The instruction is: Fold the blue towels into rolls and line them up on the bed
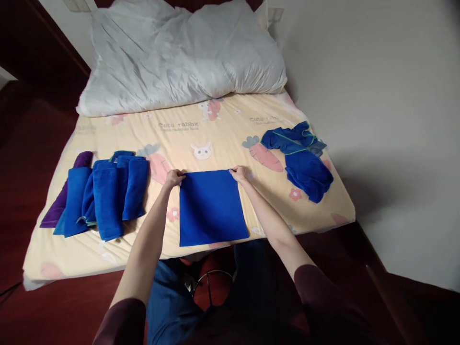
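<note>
A blue towel lies spread out flat as a near square at the front edge of the bed, directly before me. My left hand pinches its far left corner. At the far right corner, my right hand grips the cloth between thumb and fingers. To the left sits a group of rolled or folded blue towels, overlapping one another, with a purple towel at their outer side. Crumpled blue towels, some with green edging, are heaped on the right.
The bed has a yellow sheet printed with rabbits and carrots. A large white quilt or pillow fills its far end. A bare wall stands along the right side. Below the front edge, a round metal frame shows between my legs.
</note>
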A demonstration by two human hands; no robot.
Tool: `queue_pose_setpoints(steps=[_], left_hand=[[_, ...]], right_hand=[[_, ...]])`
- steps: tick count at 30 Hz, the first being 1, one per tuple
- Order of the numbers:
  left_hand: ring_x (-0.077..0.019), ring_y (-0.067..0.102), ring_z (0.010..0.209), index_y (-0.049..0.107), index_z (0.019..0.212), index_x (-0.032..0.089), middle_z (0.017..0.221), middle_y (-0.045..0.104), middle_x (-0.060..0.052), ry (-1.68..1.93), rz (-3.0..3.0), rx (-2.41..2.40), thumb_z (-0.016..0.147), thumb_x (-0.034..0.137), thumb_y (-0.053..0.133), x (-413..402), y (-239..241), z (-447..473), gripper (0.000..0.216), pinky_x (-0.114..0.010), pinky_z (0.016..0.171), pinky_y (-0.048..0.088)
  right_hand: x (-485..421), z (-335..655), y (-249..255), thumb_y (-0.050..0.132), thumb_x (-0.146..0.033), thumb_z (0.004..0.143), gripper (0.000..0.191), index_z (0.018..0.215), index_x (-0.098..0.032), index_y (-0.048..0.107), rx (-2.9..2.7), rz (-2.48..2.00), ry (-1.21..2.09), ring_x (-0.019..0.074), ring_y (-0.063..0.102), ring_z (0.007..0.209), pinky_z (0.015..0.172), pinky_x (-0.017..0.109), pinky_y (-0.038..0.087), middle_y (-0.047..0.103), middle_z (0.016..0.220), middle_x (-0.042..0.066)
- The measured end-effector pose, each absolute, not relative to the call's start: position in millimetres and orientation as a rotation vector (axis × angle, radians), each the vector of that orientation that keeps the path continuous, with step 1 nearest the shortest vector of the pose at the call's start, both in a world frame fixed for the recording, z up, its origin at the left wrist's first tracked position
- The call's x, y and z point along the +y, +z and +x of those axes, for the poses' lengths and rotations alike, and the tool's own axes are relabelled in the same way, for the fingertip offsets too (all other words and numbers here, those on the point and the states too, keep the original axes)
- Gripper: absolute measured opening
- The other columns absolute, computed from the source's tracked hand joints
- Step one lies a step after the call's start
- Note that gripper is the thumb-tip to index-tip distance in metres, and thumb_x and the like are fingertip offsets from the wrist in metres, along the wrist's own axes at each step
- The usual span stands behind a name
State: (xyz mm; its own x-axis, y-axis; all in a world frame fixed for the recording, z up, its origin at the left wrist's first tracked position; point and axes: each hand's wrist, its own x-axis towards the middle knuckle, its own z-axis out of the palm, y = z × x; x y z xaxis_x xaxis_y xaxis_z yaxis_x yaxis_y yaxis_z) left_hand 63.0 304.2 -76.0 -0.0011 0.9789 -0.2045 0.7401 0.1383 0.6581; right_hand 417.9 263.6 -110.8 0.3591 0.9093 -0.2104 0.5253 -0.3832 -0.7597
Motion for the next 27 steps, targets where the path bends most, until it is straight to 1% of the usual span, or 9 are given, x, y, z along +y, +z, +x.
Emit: queue_pose_setpoints(steps=[2, 4, 7, 10, 13, 16, 19, 21, 27], left_hand=[[-0.0262, 0.071, 0.089, 0.072, 0.079, 0.016, 0.084, 0.075, -0.008, 0.453, 1.617, 1.764, 0.068, 0.027, 0.081, 306.0, -73.8, 58.5, 0.018, -0.034, 0.084, 0.056], [-0.0237, 0.071, 0.086, 0.073, 0.088, 0.015, 0.090, 0.076, -0.008, 0.471, 1.568, 1.697, 0.071, 0.035, 0.081, 304.6, -73.3, 54.2, 0.027, -0.032, 0.077, 0.057], [-0.0229, 0.071, 0.081, 0.073, 0.095, 0.014, 0.089, 0.075, -0.008, 0.541, 1.527, 1.650, 0.076, 0.040, 0.077, 302.0, -74.0, 49.5, 0.032, -0.032, 0.071, 0.058], [-0.0244, 0.073, 0.087, 0.073, 0.094, 0.014, 0.089, 0.076, -0.008, 0.587, 1.565, 1.767, 0.080, 0.034, 0.074, 304.1, -72.4, 49.9, 0.025, -0.035, 0.081, 0.059], [-0.0264, 0.072, 0.099, 0.072, 0.100, 0.013, 0.100, 0.077, -0.012, 0.586, 1.647, 1.869, 0.088, 0.027, 0.065, 302.7, -65.7, 60.4, 0.020, -0.038, 0.096, 0.055], [-0.0313, 0.060, 0.129, 0.067, 0.123, 0.013, 0.131, 0.069, -0.017, 0.676, 1.906, 1.880, 0.097, 0.024, 0.049, 282.5, -58.8, 83.5, 0.034, -0.048, 0.114, 0.043], [-0.0307, 0.033, 0.153, 0.055, 0.145, 0.015, 0.160, 0.046, -0.014, 0.691, 2.245, 1.629, 0.101, 0.029, 0.041, 244.8, -62.0, 110.7, 0.048, -0.052, 0.127, 0.022], [-0.0299, 0.024, 0.157, 0.050, 0.151, 0.014, 0.165, 0.038, -0.013, 0.614, 2.327, 1.460, 0.101, 0.035, 0.040, 221.3, -72.2, 122.0, 0.055, -0.052, 0.130, 0.015], [-0.0297, 0.012, 0.160, 0.036, 0.160, 0.008, 0.169, 0.026, -0.015, 0.592, 2.185, 1.598, 0.099, 0.051, 0.041, 218.4, -108.2, 105.4, 0.074, -0.049, 0.131, 0.007]], right_hand=[[264.3, 419.7, -111.2, 0.074, -0.020, 0.080, 0.004, 0.079, -0.017, 0.071, -1.214, -2.004, 0.889, 0.0229, 0.074, 0.086, 0.082, 0.032, 0.056, 0.078, 0.086, 0.008], [263.7, 421.2, -112.9, 0.073, -0.021, 0.081, 0.007, 0.086, -0.017, 0.071, -1.197, -1.948, 0.923, 0.0206, 0.075, 0.085, 0.080, 0.030, 0.058, 0.078, 0.090, 0.008], [266.0, 423.8, -115.3, 0.075, -0.025, 0.079, 0.011, 0.084, -0.016, 0.070, -1.127, -1.800, 0.965, 0.0213, 0.075, 0.087, 0.081, 0.030, 0.058, 0.078, 0.091, 0.009], [276.6, 424.5, -113.1, 0.077, -0.029, 0.079, 0.017, 0.082, -0.015, 0.070, -1.098, -1.787, 0.925, 0.0247, 0.075, 0.086, 0.080, 0.033, 0.059, 0.078, 0.087, 0.011], [285.1, 414.5, -104.4, 0.072, -0.031, 0.086, 0.020, 0.094, -0.013, 0.073, -1.241, -1.914, 0.775, 0.0279, 0.074, 0.092, 0.087, 0.038, 0.058, 0.077, 0.091, 0.013], [274.5, 386.1, -92.9, 0.055, -0.026, 0.099, 0.034, 0.126, -0.013, 0.068, -1.552, -1.956, 0.481, 0.0323, 0.061, 0.126, 0.112, 0.049, 0.045, 0.071, 0.126, 0.018], [243.4, 348.6, -86.7, 0.040, -0.030, 0.106, 0.048, 0.152, -0.019, 0.049, -1.914, -1.835, 0.313, 0.0325, 0.035, 0.151, 0.126, 0.056, 0.024, 0.043, 0.161, 0.013], [219.9, 332.2, -88.8, 0.036, -0.037, 0.108, 0.053, 0.158, -0.021, 0.042, -2.109, -1.730, 0.339, 0.0297, 0.025, 0.156, 0.129, 0.053, 0.018, 0.033, 0.168, 0.009], [202.8, 363.4, -113.3, 0.036, -0.048, 0.107, 0.064, 0.163, -0.016, 0.034, -2.112, -1.843, 0.358, 0.0259, 0.018, 0.160, 0.132, 0.049, 0.008, 0.028, 0.170, 0.009]])
